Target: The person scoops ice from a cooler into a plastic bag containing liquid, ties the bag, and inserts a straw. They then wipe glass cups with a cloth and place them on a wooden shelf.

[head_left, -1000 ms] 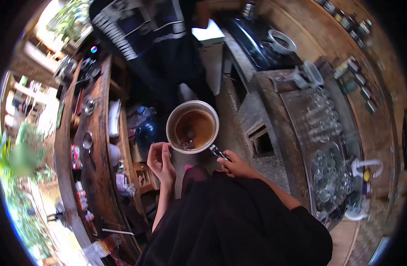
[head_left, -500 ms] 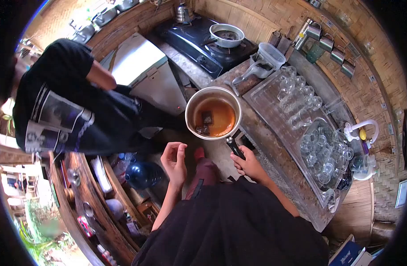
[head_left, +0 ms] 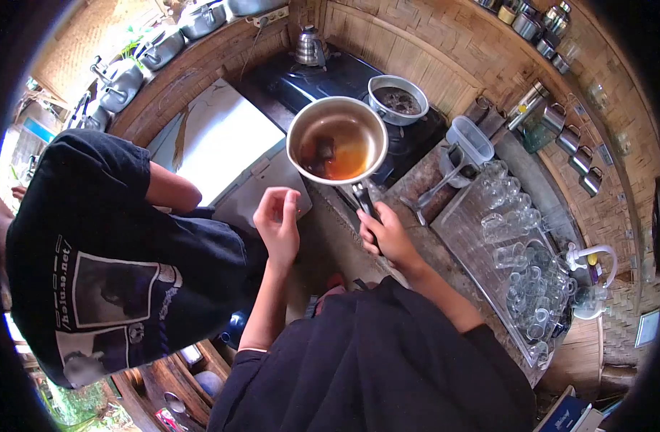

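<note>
1. Far left: another person in a dark printed T-shirt [head_left: 114, 266] stands close beside the wearer, one bare elbow bent.
2. Left hand [head_left: 278, 219]: raised in front of the body, palm turned inward. The fingers [head_left: 269, 205] are bent loosely and slightly apart; they pinch nothing and touch nothing.
3. Saucepan [head_left: 323, 115]: held in the air, just right of the left hand and above the near edge of the black stove [head_left: 279, 83]. Brown liquid [head_left: 348, 158] lies in its base, with a dark lump [head_left: 317, 155] on the left side of it.
4. Handle [head_left: 362, 198]: runs from the saucepan toward the wearer.
5. Right hand [head_left: 389, 237]: the fingers are wrapped tight round the end of the handle.
6. Stove: a kettle [head_left: 310, 47] stands at the back; a second pan [head_left: 372, 88] with dark contents stands just behind the held saucepan.
7. Surface [head_left: 409, 187]: stone, to the right of the stove. A clear plastic jug [head_left: 470, 140] stands on it, then a tray [head_left: 459, 223] loaded with glasses [head_left: 531, 288].
</note>
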Tool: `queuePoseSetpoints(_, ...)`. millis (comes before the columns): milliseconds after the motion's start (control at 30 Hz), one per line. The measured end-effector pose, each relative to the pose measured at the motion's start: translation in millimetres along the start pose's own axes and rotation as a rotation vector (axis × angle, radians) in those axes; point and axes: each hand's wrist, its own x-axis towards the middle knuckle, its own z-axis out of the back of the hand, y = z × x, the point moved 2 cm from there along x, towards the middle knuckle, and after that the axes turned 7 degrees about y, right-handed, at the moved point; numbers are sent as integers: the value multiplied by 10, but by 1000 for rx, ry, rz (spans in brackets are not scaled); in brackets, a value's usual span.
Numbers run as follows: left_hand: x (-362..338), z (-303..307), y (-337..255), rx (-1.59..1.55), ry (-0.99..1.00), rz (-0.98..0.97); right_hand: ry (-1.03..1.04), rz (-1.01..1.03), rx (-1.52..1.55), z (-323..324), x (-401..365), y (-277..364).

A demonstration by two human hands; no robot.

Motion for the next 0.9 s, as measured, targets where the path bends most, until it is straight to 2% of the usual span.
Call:
queuePoseSetpoints(100, 434, 29, 193, 60, -23, -47, 5, 87, 29, -119, 581, 114)
queuePoseSetpoints(300, 962, -68, 535, 111, 81, -22, -100, 188, 113, -103, 1762, 204)
queuePoseSetpoints(433, 1188, -79, 708, 107, 192, 106, -134, 250, 76, -5, 2435, 268)
queuePoseSetpoints(467, 1250, -81, 751, 114, 192, 102, -248, 282, 57, 5, 2591, 287)
queuePoseSetpoints(533, 1320, -55, 830, 136, 201, 112, -263, 286, 42, 83, 2877, 354)
queuePoseSetpoints(900, 1665, -64, 1028, 112, 182, 180, -752, 206, -62, 374, 4299, 143)
